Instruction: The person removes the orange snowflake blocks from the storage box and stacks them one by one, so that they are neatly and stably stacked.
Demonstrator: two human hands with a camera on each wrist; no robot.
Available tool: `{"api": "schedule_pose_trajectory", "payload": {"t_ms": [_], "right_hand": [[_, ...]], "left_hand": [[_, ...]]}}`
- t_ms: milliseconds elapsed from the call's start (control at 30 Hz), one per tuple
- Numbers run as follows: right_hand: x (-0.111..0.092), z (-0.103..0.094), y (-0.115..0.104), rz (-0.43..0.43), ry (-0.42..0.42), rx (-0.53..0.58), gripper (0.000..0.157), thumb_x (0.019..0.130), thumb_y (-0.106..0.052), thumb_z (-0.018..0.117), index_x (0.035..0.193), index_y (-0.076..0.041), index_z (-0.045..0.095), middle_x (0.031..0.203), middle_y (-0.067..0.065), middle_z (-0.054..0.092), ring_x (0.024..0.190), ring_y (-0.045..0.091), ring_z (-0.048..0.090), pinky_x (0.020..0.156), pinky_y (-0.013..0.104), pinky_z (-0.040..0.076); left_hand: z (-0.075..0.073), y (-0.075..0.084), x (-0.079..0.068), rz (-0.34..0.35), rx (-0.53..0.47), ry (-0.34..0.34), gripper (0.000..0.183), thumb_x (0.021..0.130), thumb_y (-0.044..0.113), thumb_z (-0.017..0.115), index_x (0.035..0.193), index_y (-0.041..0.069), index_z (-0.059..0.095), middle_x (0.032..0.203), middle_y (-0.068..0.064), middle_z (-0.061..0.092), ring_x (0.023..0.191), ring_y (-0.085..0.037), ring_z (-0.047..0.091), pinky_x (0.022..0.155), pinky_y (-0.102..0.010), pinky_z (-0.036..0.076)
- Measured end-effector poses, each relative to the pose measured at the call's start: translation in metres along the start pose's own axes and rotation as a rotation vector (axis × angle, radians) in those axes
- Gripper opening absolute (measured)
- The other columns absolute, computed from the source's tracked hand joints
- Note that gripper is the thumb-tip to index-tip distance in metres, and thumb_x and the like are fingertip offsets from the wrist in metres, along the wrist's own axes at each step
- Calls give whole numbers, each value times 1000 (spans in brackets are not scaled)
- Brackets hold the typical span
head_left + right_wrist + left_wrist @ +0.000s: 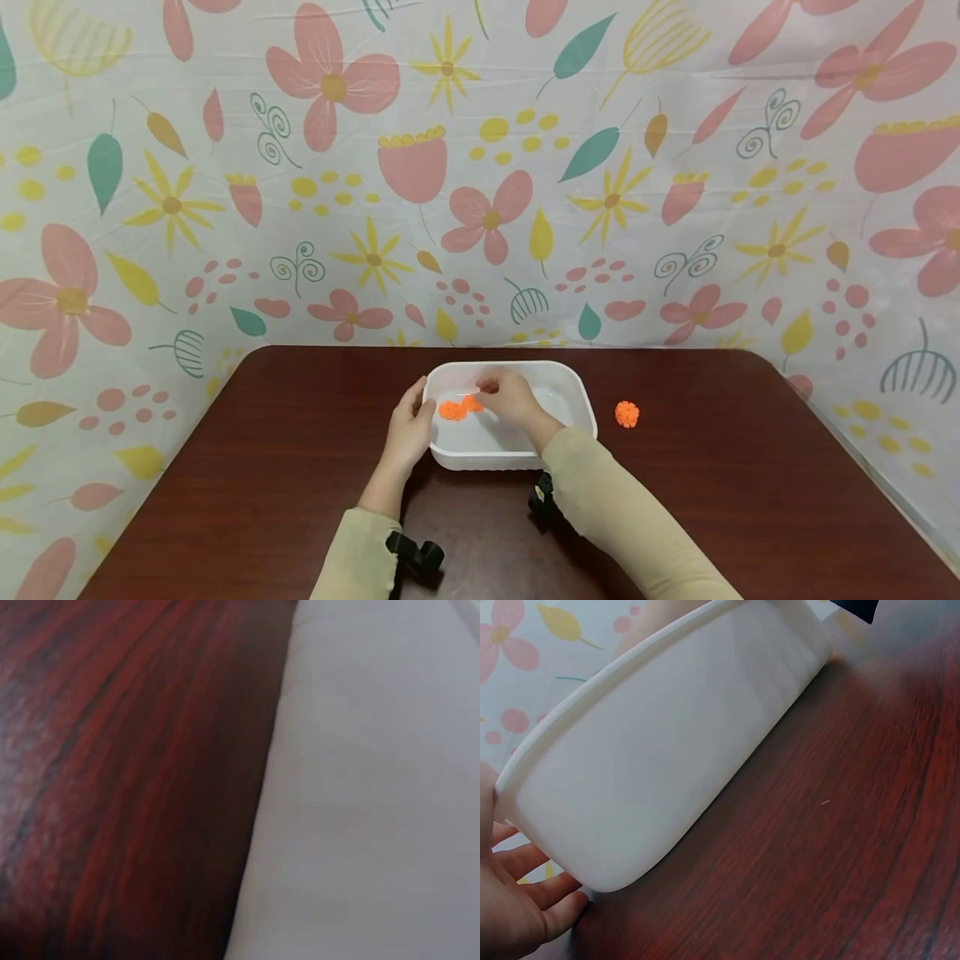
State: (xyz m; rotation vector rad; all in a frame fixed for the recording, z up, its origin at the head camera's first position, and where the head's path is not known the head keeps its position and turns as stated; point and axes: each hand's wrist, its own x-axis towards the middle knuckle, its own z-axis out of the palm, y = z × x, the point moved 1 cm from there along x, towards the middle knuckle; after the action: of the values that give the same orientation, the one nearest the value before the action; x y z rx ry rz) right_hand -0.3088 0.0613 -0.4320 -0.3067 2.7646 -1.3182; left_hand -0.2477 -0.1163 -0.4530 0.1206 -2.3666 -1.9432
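A white plastic tray (495, 461) stands on the table, seen from its outer side in both wrist views. At its left end, my left hand (408, 429) grips the wall, thumb by the rim and fingers along the outside. My right hand (513, 400) reaches over the front rim into the tray, fingers bent down. Its fingertips pinch a small knobbly orange piece (472, 403). Beside that, another orange piece (452, 411) lies on the tray's floor. The right wrist view shows only tray wall and table, no hand.
A round, bumpy orange ball (627, 414) sits on the dark wooden table (300, 467) to the right of the tray. Behind the table hangs a flower-patterned cloth (487, 167). Black wrist cameras are strapped by both sleeves.
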Motion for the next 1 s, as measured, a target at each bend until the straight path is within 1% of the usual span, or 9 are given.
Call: {"api": "schedule_pose_trajectory", "payload": {"t_ms": [200, 300, 400, 467, 533, 600, 767, 900, 1000], "right_hand": [[2, 4, 2, 12, -88, -58, 26, 83, -11, 70, 108, -3, 68, 103, 8, 66, 91, 19, 56, 87, 35, 49], [3, 5, 3, -21, -129, -109, 30, 82, -10, 71, 111, -3, 68, 108, 9, 64, 96, 20, 56, 91, 36, 47], [3, 7, 5, -100, -160, -205, 34, 82, -11, 71, 114, -2, 67, 117, 11, 62, 107, 24, 54, 98, 39, 43], [4, 8, 6, -134, -180, -261, 37, 82, -13, 71, 117, -2, 65, 123, 13, 59, 115, 27, 50, 104, 40, 37], [3, 9, 5, -159, -189, -300, 39, 82, -14, 71, 119, -1, 65, 126, 15, 57, 122, 29, 47, 108, 41, 32], [2, 9, 4, -159, -194, -313, 38, 83, -14, 71, 118, -1, 65, 128, 15, 55, 123, 31, 45, 109, 42, 31], [2, 8, 2, -127, -203, -304, 29, 82, -14, 72, 110, -5, 68, 121, 14, 57, 118, 28, 47, 106, 41, 34], [0, 7, 1, -106, -235, -279, 27, 80, -14, 75, 105, -6, 69, 106, 8, 59, 102, 21, 51, 96, 36, 41], [-2, 6, 0, -93, -265, -265, 27, 79, -15, 76, 104, -7, 69, 98, 4, 59, 91, 18, 50, 88, 34, 44]], "left_hand": [[0, 1, -1, 8, -4, 18, 49, 99, 20, 45, 146, 12, 35, 136, -19, 49, 119, -30, 51, 96, -46, 46], [0, 1, -1, 6, -5, 16, 49, 99, 20, 45, 146, 12, 35, 137, -19, 49, 120, -30, 51, 96, -46, 46], [0, 0, -2, -1, -5, 13, 49, 99, 20, 45, 147, 13, 35, 138, -18, 49, 120, -30, 50, 96, -46, 46], [0, 1, -2, 0, -5, 13, 48, 99, 20, 45, 146, 14, 36, 138, -18, 49, 120, -30, 50, 96, -46, 46], [0, 1, -2, 9, -6, 18, 48, 99, 19, 45, 146, 13, 36, 136, -18, 50, 119, -30, 51, 96, -46, 46], [0, 2, -2, 20, -7, 23, 48, 99, 18, 45, 146, 12, 37, 134, -19, 51, 117, -30, 52, 95, -45, 47], [1, 3, -2, 35, -13, 28, 49, 98, 17, 45, 146, 10, 37, 132, -20, 53, 116, -30, 54, 94, -44, 48], [1, 2, -1, 29, -14, 25, 49, 98, 17, 45, 146, 10, 36, 132, -20, 52, 116, -31, 54, 93, -44, 49], [1, 2, -2, 27, -12, 24, 49, 98, 18, 46, 146, 10, 36, 133, -20, 52, 115, -31, 54, 92, -44, 49]]}}
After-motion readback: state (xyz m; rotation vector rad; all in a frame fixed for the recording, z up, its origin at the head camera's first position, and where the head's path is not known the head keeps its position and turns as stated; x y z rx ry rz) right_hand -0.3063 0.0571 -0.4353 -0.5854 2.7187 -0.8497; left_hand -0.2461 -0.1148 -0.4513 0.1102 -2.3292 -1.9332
